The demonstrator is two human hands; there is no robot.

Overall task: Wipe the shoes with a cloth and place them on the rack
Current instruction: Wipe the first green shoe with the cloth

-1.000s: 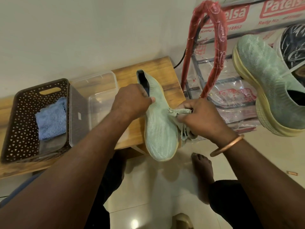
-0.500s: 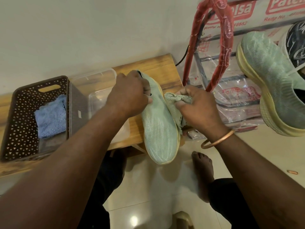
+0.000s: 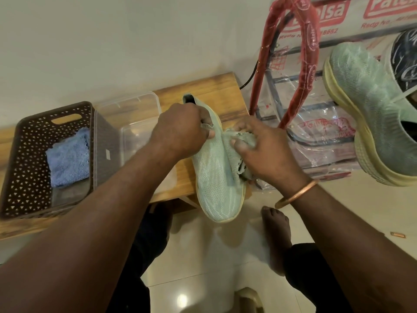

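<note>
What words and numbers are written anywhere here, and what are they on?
"...lsa": red box print on the plastic wrap over the rack, its first letters hidden by the red handle.
"Pate...": second red box on the same wrap, cut off at the picture edge.
"Redg N... 8662": small red line under the first box, partly hidden, digits unsure.
"Redg No.": under the second box, the rest blurred.
Red handle's round logos: too small.
Clear box's white sticker: unreadable.

dark perforated plastic basket sat at left end of wooden bench | folded blue cloth lay inside basket | clear plastic box stood just right of basket | pale green knit shoe overhung bench's right front edge | plastic-wrapped metal rack stood right of bench | second pale green shoe rested on rack
</note>
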